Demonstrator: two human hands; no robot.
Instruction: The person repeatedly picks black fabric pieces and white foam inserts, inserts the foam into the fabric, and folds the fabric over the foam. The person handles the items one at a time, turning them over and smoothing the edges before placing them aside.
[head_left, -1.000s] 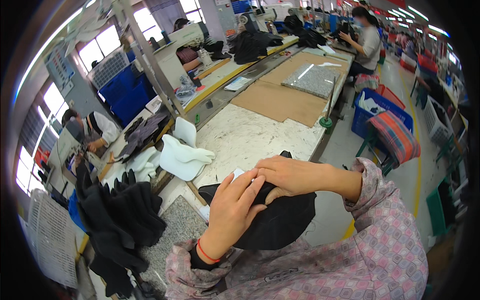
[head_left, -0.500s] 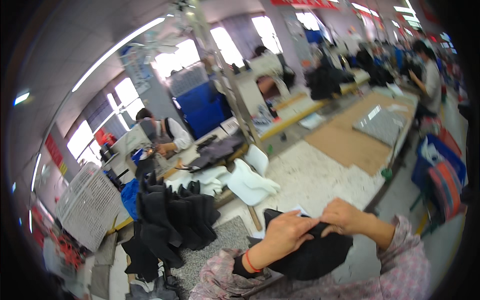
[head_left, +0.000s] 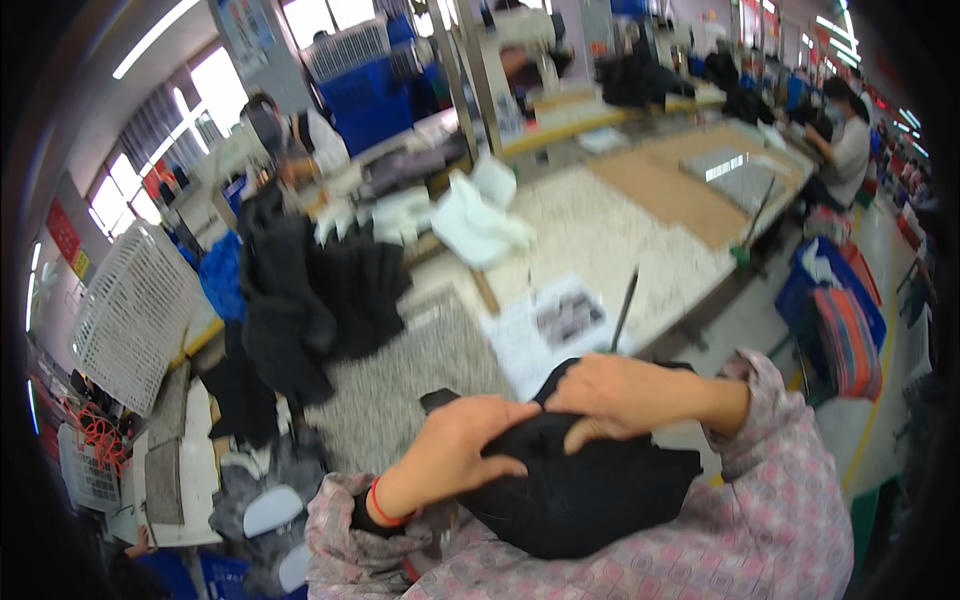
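A rounded piece of black fabric [head_left: 580, 490] rests against my chest at the lower middle. My left hand [head_left: 455, 445] grips its left upper edge, fingers curled over the cloth. A red band circles that wrist. My right hand [head_left: 615, 390] presses on the top of the same black piece, fingers bent down into it. Both sleeves are pink with a check pattern.
A speckled worktable [head_left: 600, 240] stretches ahead, with a printed paper sheet [head_left: 550, 330], a thin dark rod [head_left: 625, 305] and white moulded pieces [head_left: 480, 215]. Black garments [head_left: 310, 290] pile at the left beside a white crate [head_left: 130, 310]. Other people work at the far benches. A blue bin [head_left: 830, 300] stands right.
The view has swung left and down, showing more of the black garment pile and the white crate. Both hands stay on the black fabric, now lower and closer to my chest.
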